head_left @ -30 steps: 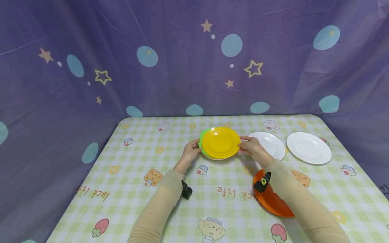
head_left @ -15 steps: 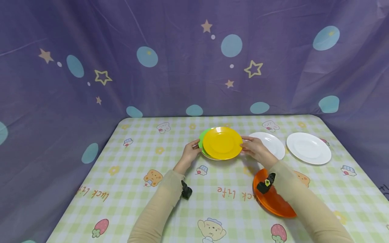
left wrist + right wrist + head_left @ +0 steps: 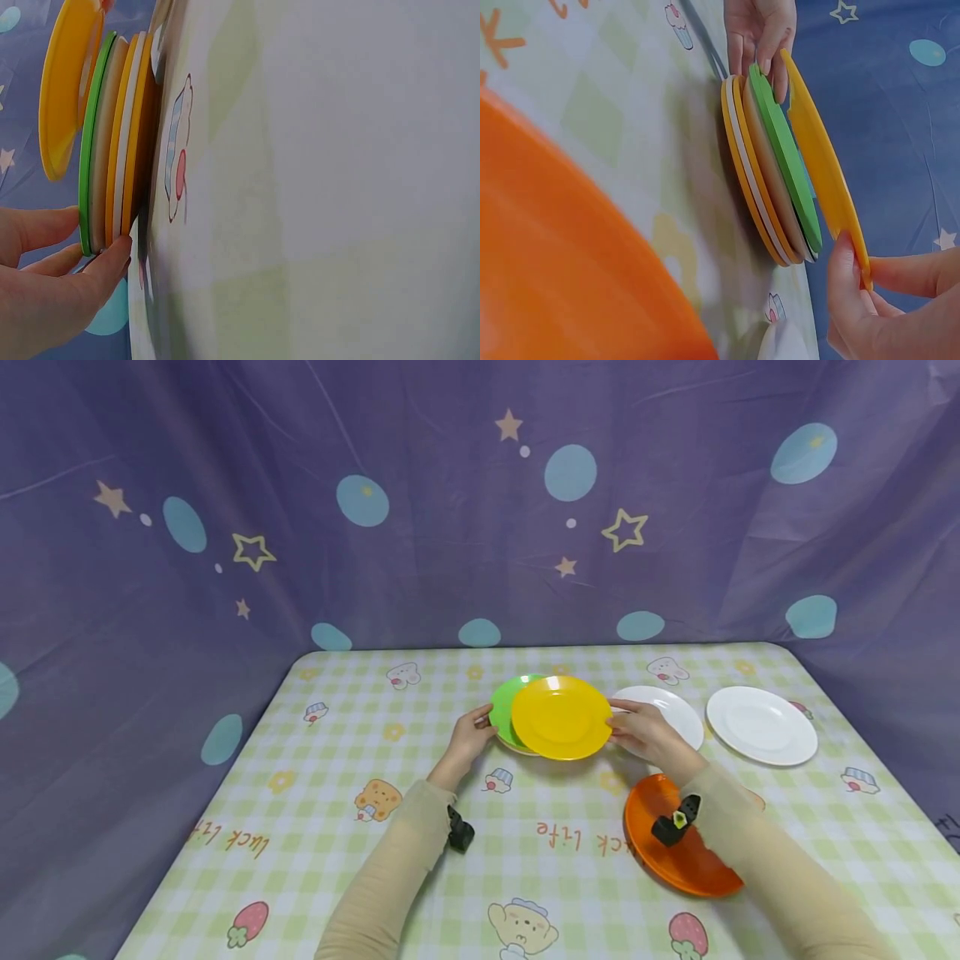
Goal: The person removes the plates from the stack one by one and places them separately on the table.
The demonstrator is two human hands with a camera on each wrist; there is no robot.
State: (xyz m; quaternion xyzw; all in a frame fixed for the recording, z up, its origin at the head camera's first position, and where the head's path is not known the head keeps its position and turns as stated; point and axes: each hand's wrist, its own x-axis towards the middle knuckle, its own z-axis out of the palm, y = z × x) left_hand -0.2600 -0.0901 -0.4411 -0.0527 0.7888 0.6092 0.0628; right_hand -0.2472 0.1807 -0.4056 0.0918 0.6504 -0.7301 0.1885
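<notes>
Holding the yellow plate (image 3: 562, 718) up by its right rim is the right hand (image 3: 645, 731), head view: fingers and thumb pinched on the edge only, likely to keep its face and underside free. It's offset to the right over the green plate (image 3: 501, 710), hiding part of it. Left hand (image 3: 468, 739) grips on the opposite side, at the green plate's left rim, probably as a brace. Two white plates (image 3: 678, 714) (image 3: 762, 725) lie on the tablecloth (image 3: 562, 793) at the right, side by side, not stacked; orange plate (image 3: 667, 856) lies nearer the wearer, partly under the right sleeve in this view. Left wrist view: green is the top of a stack (image 3: 124, 150), beige, orange and white rims below. Left digits close across the stack's edge, top to bottom, so my read is it pins several layers together, not just green. Can't tell if the lowest rim touches the cloth. Right wrist view: yellow plate is clear of the stack, tilted to it, gap visible. Thumb and fingers press opposite faces near the rim; one-edge hold suggests it's light.
</notes>
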